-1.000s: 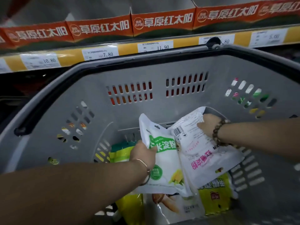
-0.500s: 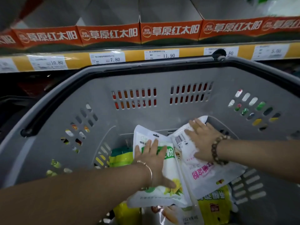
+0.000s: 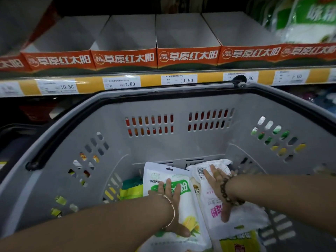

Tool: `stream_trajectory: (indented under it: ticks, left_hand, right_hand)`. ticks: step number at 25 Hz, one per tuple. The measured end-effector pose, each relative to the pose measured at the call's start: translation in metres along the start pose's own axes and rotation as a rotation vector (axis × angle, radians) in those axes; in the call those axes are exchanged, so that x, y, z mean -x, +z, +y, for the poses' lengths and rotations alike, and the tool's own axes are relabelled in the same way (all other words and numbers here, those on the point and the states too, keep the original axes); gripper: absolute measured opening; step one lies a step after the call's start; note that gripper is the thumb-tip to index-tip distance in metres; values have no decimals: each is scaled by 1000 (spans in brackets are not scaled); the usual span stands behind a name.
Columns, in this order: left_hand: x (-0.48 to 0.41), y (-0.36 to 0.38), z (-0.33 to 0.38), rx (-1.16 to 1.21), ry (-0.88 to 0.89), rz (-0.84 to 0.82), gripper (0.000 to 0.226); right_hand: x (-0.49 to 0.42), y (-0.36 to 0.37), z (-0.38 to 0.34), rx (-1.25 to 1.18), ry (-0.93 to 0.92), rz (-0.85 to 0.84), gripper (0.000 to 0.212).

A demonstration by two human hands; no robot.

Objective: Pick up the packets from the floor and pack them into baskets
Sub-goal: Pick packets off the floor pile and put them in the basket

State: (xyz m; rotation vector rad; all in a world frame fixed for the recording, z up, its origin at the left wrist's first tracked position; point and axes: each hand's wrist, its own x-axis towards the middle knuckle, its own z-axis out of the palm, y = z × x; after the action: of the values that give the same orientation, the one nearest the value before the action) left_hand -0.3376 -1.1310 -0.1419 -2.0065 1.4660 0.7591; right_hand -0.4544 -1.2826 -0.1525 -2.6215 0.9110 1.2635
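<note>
In the head view we look down into a grey basket [image 3: 181,148] with slotted walls and a black band along its rim. It stands close in front of a shelf [image 3: 151,81]. Both of the person's bare arms reach into it from the near side.

The left hand [image 3: 171,206] lies flat on the corn packet [image 3: 189,213], a white pouch with a green label and a picture of corn. Its fingers [image 3: 168,186] are straight and spread over the label, and the thumb stretches back along the near part of the pouch. We see nothing clasped; the palm only rests on the pouch. A thin bangle [image 3: 172,210] circles that wrist.

The right hand [image 3: 220,188] lies flat on the pink packet [image 3: 243,217], a white pouch with pink lettering and a barcode near its far end. Its fingers [image 3: 212,172] are straight and point toward the far wall, with the thumb toward us. This hand too is released and grasps nothing. A bead bracelet [image 3: 225,193] sits on that wrist.

Both pouches lie inside the basket, side by side and touching, with the corn packet on the left. They rest on other goods. A green packet [image 3: 131,190] shows beneath at the left and a yellow packet [image 3: 238,243] at the near right.

The shelf edge carries a yellow strip with price tags [image 3: 179,80] reading 10.80, 7.80, 11.90 and 5.00. Above it stand orange trays [image 3: 187,57] with white lettering. At the upper right we make out blurred bags [image 3: 312,20] in green and white.
</note>
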Motion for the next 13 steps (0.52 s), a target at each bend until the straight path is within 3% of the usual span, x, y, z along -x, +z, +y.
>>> stream_trajectory:
  ticks: [5, 9, 13]
  left_hand:
    - [-14, -5, 9, -55, -31, 17, 121]
    - [-9, 1, -2, -120, 0, 39, 124]
    - [-13, -10, 1, -38, -34, -25, 121]
  right_hand:
    - [-4, 5, 2, -42, 10, 22, 147]
    - [-8, 7, -5, 77, 43, 72, 149]
    - [-7, 1, -2, 148, 40, 52, 148]
